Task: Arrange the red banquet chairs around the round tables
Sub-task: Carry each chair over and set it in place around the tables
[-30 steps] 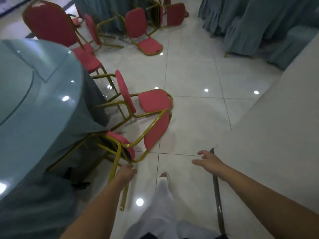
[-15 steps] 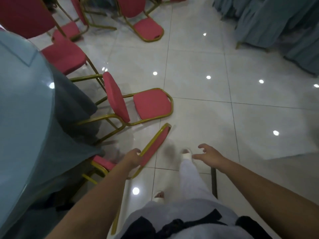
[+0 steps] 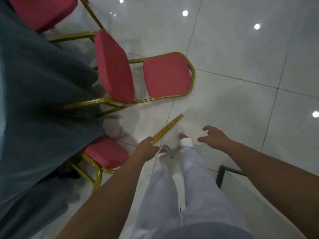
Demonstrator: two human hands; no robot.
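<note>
White floor (image 3: 241,54); left hand (image 3: 146,150) grips red chair (image 3: 105,153) by gold backrest rail (image 3: 168,125); right hand (image 3: 214,138) spread wide.

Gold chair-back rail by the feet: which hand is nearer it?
Left. The left hand grips the gold chair-back rail at its near end; the right hand hovers open, apart, to its right.

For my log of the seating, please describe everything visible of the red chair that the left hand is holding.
The chair has a red padded seat, seemingly fabric, on a glossy gold tube frame. It stands on the white tiled floor, its seat partly under the grey-blue tablecloth. The backrest shows only edge-on, as a slanted gold rail. The left hand has its grip round the near end of that rail.
</note>
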